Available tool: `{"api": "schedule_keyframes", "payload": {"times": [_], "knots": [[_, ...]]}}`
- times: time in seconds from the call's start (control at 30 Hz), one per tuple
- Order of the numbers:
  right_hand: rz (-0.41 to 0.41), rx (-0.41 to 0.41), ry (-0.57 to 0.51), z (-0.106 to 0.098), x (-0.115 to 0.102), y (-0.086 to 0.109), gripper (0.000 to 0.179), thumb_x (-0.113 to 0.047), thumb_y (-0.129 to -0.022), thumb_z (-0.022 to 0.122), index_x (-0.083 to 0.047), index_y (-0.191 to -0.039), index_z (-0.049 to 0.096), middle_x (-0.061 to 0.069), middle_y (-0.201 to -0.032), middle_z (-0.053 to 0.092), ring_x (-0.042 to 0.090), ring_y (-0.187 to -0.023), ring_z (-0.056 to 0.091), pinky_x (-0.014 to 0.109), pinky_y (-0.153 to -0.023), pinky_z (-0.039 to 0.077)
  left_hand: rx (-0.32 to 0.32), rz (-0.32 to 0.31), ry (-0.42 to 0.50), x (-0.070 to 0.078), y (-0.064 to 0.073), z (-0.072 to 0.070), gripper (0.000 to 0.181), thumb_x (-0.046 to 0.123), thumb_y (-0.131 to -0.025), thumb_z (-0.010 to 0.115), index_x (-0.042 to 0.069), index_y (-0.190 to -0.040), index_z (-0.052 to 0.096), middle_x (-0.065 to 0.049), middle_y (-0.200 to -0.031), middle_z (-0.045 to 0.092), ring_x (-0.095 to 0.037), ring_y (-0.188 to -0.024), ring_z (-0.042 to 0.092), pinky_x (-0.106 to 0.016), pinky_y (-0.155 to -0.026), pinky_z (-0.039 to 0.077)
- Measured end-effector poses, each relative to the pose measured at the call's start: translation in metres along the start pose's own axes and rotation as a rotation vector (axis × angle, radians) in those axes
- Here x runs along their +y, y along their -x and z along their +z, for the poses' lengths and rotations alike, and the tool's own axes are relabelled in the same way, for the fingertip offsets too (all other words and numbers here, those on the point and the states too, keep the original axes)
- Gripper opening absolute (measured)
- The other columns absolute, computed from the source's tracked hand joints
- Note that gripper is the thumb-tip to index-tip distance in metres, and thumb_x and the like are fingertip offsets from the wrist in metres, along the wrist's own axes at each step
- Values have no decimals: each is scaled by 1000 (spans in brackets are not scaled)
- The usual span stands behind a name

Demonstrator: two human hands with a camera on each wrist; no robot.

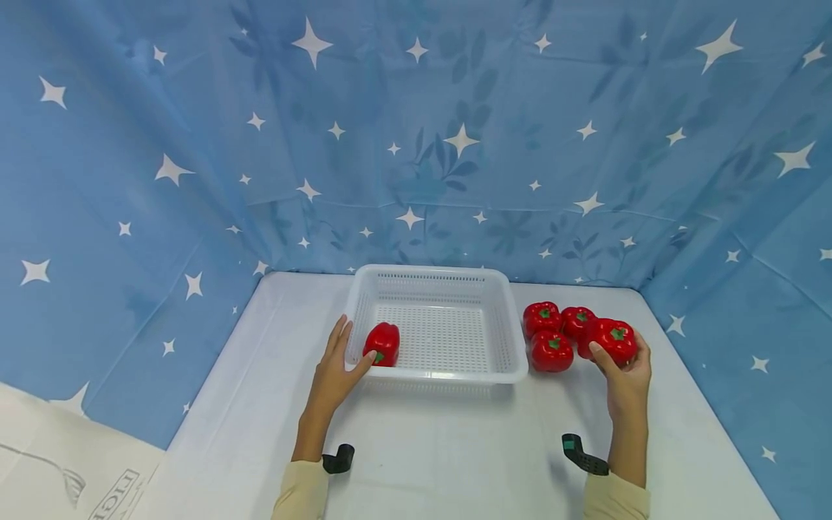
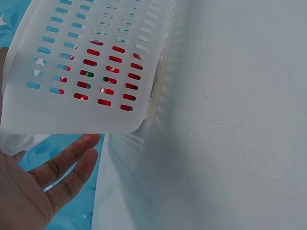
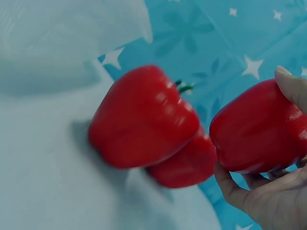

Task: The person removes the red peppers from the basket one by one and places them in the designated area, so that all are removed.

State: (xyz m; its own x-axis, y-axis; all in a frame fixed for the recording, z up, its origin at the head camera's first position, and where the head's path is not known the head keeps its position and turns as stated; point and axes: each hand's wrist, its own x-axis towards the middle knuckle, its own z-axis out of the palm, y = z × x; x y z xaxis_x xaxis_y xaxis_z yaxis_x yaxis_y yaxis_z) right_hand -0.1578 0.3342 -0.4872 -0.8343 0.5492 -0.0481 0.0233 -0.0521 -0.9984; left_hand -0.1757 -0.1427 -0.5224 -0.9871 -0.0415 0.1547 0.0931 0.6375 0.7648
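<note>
A red bell pepper (image 1: 617, 341) with a green stem is held in my right hand (image 1: 629, 375), thumb on its near side and fingers curled around it; the right wrist view shows the same grip. It is raised beside three other red bell peppers (image 1: 552, 351) standing close together. My left hand (image 1: 334, 375) is at the near left corner of a white perforated basket (image 1: 448, 376). Its thumb lies over the rim and its straight fingers (image 2: 72, 179) extend along the outside. One red bell pepper (image 1: 382, 342) lies inside the basket, near that corner.
The basket stands on a white table (image 1: 442, 448), toward the back. Behind the table and along its sides hangs a blue cloth (image 1: 416, 130) with white stars. At the lower left is a pale cloth (image 1: 58, 462) with printed lettering.
</note>
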Motion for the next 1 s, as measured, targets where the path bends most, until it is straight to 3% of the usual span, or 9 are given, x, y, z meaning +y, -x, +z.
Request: {"api": "schedule_keyframes", "payload": {"times": [0.13, 0.33, 0.5, 1.0], "knots": [[25, 12, 13, -3, 13, -3, 88, -23, -83, 78, -30, -153, 24, -4, -159, 27, 18, -148, 25, 12, -91, 47, 2, 2, 9, 0, 0, 0, 88, 57, -84, 66, 25, -155, 26, 15, -163, 13, -31, -147, 30, -59, -96, 48], [60, 14, 84, -6, 27, -7, 91, -27, -83, 78, -32, -154, 22, -6, -161, 23, 18, -151, 19, 31, -109, 36, 1, 0, 9, 0, 0, 0, 87, 54, -85, 67, 25, -155, 26, 15, -163, 13, -30, -148, 29, -59, -97, 47], [74, 18, 112, -7, 38, -9, 93, -29, -83, 78, -33, -155, 19, -6, -163, 19, 17, -153, 13, 39, -118, 28, 2, -2, 6, 0, 0, 0, 87, 54, -85, 67, 26, -155, 26, 15, -163, 13, -31, -148, 29, -60, -97, 47], [130, -23, 146, -8, 59, -15, 93, -31, -84, 77, -33, -155, 17, -4, -165, 14, 21, -153, 10, 44, -122, 22, 2, -18, 23, 1, 1, 0, 85, 50, -85, 69, 28, -155, 26, 16, -163, 13, -31, -148, 30, -59, -96, 48]]}}
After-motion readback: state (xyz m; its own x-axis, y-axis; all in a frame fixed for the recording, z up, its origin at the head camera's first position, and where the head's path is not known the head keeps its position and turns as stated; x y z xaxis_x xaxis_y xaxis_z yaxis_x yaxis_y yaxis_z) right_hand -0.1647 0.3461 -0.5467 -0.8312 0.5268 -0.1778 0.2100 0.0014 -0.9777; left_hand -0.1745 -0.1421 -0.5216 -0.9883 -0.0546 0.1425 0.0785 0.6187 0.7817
